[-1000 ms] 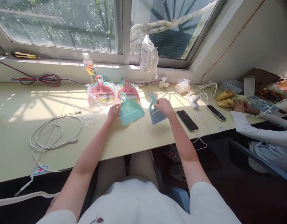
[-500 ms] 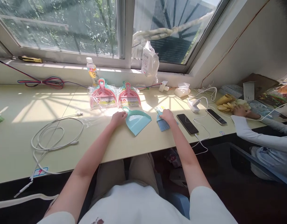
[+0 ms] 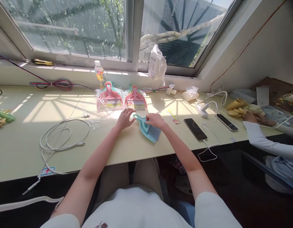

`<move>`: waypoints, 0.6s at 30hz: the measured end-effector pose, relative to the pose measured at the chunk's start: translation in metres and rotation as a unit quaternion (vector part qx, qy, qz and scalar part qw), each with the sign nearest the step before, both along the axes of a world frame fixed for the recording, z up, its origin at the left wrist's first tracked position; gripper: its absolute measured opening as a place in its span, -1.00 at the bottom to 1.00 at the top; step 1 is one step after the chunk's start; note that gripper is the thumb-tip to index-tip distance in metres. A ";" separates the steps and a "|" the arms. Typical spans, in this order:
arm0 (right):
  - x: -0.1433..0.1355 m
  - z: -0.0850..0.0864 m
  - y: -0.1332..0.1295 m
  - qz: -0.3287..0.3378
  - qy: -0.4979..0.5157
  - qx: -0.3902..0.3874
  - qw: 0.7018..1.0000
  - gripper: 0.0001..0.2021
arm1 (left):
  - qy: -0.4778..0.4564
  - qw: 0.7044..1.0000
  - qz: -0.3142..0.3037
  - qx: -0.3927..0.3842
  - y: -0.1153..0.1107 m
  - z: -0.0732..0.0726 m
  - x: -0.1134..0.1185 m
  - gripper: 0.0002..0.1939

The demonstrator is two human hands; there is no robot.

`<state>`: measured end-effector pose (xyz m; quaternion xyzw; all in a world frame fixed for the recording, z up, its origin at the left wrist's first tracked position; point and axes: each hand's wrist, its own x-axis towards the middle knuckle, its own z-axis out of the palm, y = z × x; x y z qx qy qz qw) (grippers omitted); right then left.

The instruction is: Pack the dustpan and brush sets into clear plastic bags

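A small blue brush lies over the light-blue dustpan, bristles toward the lower right. My right hand grips the brush near its handle. Beside the dustpan's looped handle is my left hand, its thumb and fingers apart and nothing held between them. Behind my hands, two clear-wrapped stacks of pink and green dustpan sets, a left one and a right one, rest on the table. A colourful label card lies to the right of my right hand.
A coiled white cable occupies the table's left part. On the right are a charging phone, a second phone and a power strip. A bottle stands behind the packs. Another person's hand is at far right.
My right hand has brought the brush left onto the dustpan, uncovering the label card. My left hand has let go of the dustpan, which is turned differently. The view has shifted slightly.
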<state>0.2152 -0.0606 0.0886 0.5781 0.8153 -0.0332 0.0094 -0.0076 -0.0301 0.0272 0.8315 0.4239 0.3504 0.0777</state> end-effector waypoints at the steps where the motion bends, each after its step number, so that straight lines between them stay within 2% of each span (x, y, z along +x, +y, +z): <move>1: -0.002 -0.003 0.001 -0.001 0.011 0.008 1.000 -0.86 | 0.018 1.000 -0.025 0.006 0.002 -0.001 -0.004 -0.57; 3: -0.004 -0.009 0.003 -0.001 0.033 0.020 0.999 -0.86 | 0.053 0.997 -0.054 -0.009 0.005 -0.004 -0.006 -0.46; 7: -0.010 -0.017 0.004 0.007 0.079 0.015 0.997 -0.87 | 0.096 0.993 -0.047 -0.046 0.006 -0.010 -0.001 -0.51; 10: -0.016 -0.024 0.004 0.001 0.095 0.014 0.995 -0.88 | 0.096 0.994 -0.051 -0.010 0.007 -0.011 0.001 -0.57; 13: -0.021 -0.030 0.005 -0.011 0.085 0.029 0.996 -0.90 | 0.107 0.989 -0.097 0.027 0.008 -0.012 0.000 -0.62; 15: -0.022 -0.032 0.006 -0.013 0.079 0.031 0.996 -0.90 | 0.123 0.985 -0.117 0.018 0.009 -0.014 -0.001 -0.63; 18: -0.022 -0.032 0.007 -0.017 0.077 0.024 0.997 -0.89 | 0.127 0.986 -0.107 -0.009 0.008 -0.015 -0.001 -0.63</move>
